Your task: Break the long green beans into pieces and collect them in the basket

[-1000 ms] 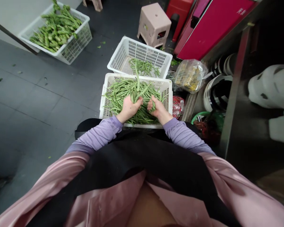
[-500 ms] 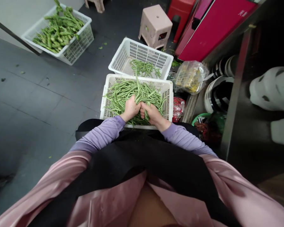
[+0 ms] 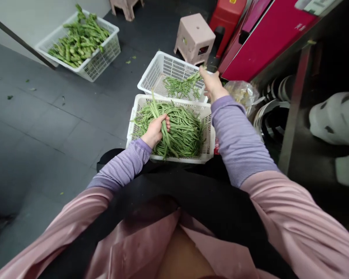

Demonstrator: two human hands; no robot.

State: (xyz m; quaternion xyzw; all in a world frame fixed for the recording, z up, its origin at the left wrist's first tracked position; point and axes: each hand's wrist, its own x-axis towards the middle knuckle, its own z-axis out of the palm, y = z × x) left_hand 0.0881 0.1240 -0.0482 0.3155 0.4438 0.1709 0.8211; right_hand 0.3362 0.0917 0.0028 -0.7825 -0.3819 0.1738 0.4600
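Left hand (image 3: 156,130) is closed around a bunch of long green beans (image 3: 155,108), just over the bean pile (image 3: 187,130) in the near white basket (image 3: 210,141). Right hand (image 3: 211,83) is open, fingers spread over the right end of the far basket (image 3: 174,64), with short beans (image 3: 177,86) right by its fingertips; can't tell if they touch. Far basket sits just beyond the near one, pale stool (image 3: 197,31) behind it.

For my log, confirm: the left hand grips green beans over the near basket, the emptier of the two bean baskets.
Not emptier: the head view shows the left hand gripping green beans over the near basket, the fuller of the two.
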